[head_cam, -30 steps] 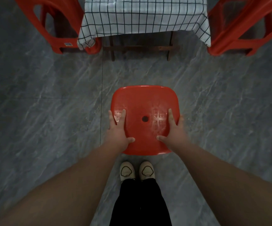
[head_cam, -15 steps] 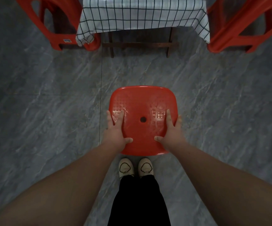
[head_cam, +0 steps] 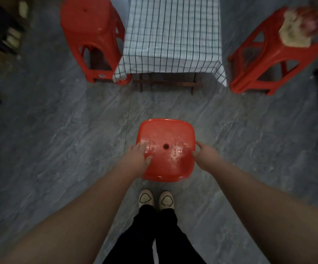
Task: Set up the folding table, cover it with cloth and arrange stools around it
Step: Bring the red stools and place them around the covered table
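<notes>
Stool: legs hidden beneath seat; glossy red plastic, rounded square, centre hole. Left hand flat on seat. Right hand at edge, blurred, grip unclear. Checked cloth cut off above.

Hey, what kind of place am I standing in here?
Probably an indoor room in a home or small eatery, set up for sitting together: a grey marble-patterned tile floor, a small table under a white cloth with black checks, and red plastic stools placed around it.
</notes>
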